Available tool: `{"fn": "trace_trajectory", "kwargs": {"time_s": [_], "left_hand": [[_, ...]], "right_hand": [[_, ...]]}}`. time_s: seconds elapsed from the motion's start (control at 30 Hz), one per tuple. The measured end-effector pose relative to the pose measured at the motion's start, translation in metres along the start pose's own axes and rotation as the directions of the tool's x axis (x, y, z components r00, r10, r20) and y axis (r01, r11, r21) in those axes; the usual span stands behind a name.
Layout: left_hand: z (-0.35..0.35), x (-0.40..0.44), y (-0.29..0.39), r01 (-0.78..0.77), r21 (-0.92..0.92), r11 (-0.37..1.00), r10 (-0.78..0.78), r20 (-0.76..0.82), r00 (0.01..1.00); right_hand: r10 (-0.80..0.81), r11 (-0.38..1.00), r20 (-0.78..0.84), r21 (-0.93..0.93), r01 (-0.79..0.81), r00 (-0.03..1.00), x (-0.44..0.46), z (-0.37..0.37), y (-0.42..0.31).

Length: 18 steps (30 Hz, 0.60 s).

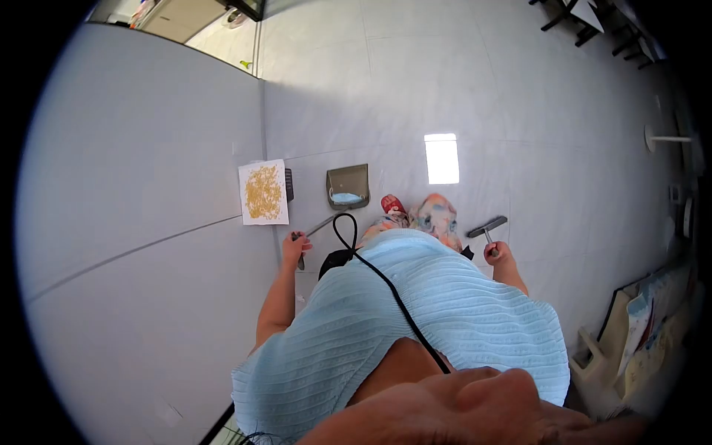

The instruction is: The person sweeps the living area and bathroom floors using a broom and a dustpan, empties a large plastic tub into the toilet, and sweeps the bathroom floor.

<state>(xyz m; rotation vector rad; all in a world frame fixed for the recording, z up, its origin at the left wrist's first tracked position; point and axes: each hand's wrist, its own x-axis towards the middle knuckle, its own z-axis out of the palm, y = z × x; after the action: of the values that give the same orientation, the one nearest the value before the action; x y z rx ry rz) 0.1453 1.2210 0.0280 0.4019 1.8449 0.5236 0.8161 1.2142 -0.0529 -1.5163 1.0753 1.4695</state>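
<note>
One dustpan [340, 181] sits just left of the frame's middle, a light-blue item [345, 199] inside, its handle clasped by the left hand [297, 245]. Right of centre, well apart, the right hand [498, 254] is closed around a broom [487, 226], its grey head above the fist. Left, a white sheet [284, 215] shows yellow marks.

Face mask [345, 199] in the dustpan [348, 179] (broom [487, 226] off to the right)

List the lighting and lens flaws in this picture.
In the head view, fisheye curvature bends lines and the corners go black; a bright rectangle on the floor is blown out, the dustpan reads clearly, and the right edge looks soft.
</note>
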Motion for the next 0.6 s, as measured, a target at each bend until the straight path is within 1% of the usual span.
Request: {"fn": "trace_trajectory", "kwargs": {"time_s": [0.03, 0.07, 0.17, 0.2, 0.23, 0.37, 0.43, 0.5, 0.57, 0.6], "left_hand": [[-0.009, 0.028, 0.016, -0.01, 0.027, 1.0, 0.011, -0.006, 1.0], [-0.006, 0.037, 0.031, -0.029, 0.014, 0.999, 0.029, 0.002, 1.0], [-0.003, 0.054, 0.086, -0.009, 0.047, 0.999, 0.008, 0.011, 1.0], [-0.002, 0.064, 0.104, -0.001, 0.066, 0.998, 0.001, 0.004, 1.0], [-0.019, 0.085, 0.109, 0.0, 0.061, 0.998, -0.003, 0.035, 0.999], [-0.024, 0.117, 0.164, 0.022, 0.087, 0.996, -0.024, 0.021, 0.999], [-0.023, 0.145, 0.184, 0.036, 0.093, 0.995, -0.037, 0.014, 0.999], [-0.025, 0.163, 0.204, 0.073, 0.058, 0.996, -0.074, 0.019, 0.997], [-0.023, 0.18, 0.23, 0.092, 0.074, 0.993, -0.094, 0.014, 0.995], [-0.023, 0.187, 0.242, 0.089, 0.082, 0.993, -0.09, 0.019, 0.996]], "right_hand": [[0.002, 1.0, 0.026, 0.031, -0.003, 1.0, 0.003, 0.027, 0.012], [0.011, 0.999, 0.017, 0.044, -0.012, 1.0, 0.001, 0.031, 0.011], [0.041, 0.992, 0.031, 0.115, -0.044, 0.999, -0.008, 0.045, 0.008], [0.046, 0.985, -0.01, 0.169, -0.044, 0.999, -0.006, 0.054, 0.006], [0.022, 0.974, -0.059, 0.225, -0.008, 0.998, -0.015, 0.063, 0.023], [-0.001, 0.964, -0.062, 0.266, 0.018, 0.998, -0.012, 0.122, -0.005], [-0.081, 0.988, -0.103, 0.122, 0.094, 0.991, 0.008, 0.177, -0.028], [-0.098, 0.992, -0.042, 0.073, 0.101, 0.994, 0.025, 0.231, -0.055], [-0.231, 0.957, 0.024, -0.173, 0.231, 0.973, 0.054, 0.279, -0.084], [-0.253, 0.934, 0.077, -0.241, 0.264, 0.964, 0.047, 0.312, -0.096]]}}
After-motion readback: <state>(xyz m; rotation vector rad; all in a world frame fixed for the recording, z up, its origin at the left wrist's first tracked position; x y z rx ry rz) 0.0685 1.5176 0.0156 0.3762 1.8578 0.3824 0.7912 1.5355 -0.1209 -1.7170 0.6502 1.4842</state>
